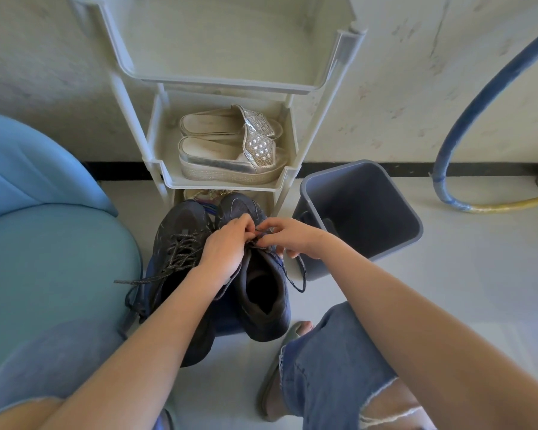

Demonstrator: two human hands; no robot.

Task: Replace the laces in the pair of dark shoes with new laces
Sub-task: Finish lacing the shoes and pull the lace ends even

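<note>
Two dark shoes stand side by side on the floor between my legs. The left shoe (180, 243) is laced with a grey speckled lace whose loose end trails out to the left. The right shoe (261, 293) has a dark lace (302, 274) threaded near its toe, one end hanging off its right side. My left hand (227, 246) and my right hand (289, 237) meet over the right shoe's front eyelets, and both pinch the dark lace there. My fingers hide the eyelets.
A pale plastic shoe rack (156, 144) stands against the wall with silver platform sandals (230, 156) on its middle shelf. A grey bin (308, 193) sits right of the shoes. A blue seat (44, 228) is at left, a blue hose (479, 97) at right.
</note>
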